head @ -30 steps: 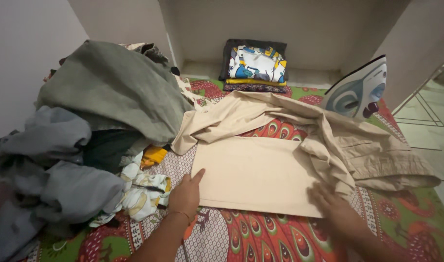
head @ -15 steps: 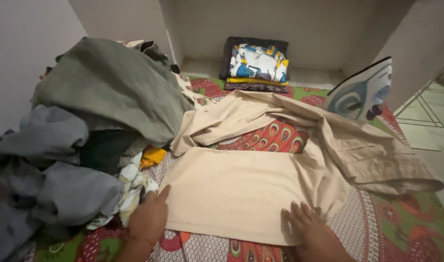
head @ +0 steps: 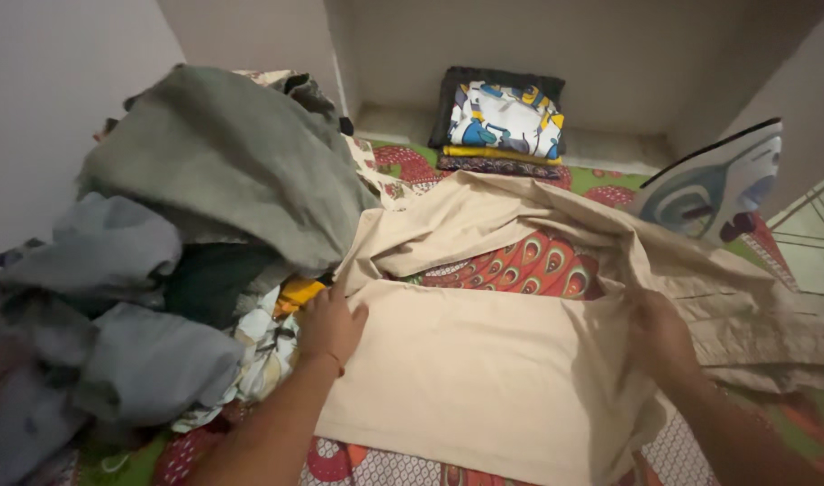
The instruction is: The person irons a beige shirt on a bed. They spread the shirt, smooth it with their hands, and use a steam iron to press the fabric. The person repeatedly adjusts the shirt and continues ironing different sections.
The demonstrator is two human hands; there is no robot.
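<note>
Beige trousers [head: 484, 360]: spread on patterned sheet [head: 529, 261]. Left hand [head: 331, 324]: flat, open, pressing the left edge. Right hand [head: 660, 333]: on the right fold, grip unclear. Iron [head: 714, 184] upright beyond; clothes heap [head: 178, 234] at left

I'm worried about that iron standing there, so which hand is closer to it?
Right. The right hand grips the beige trousers just below the upright iron; the left hand presses the trousers' far edge, beside the clothes pile.
</note>
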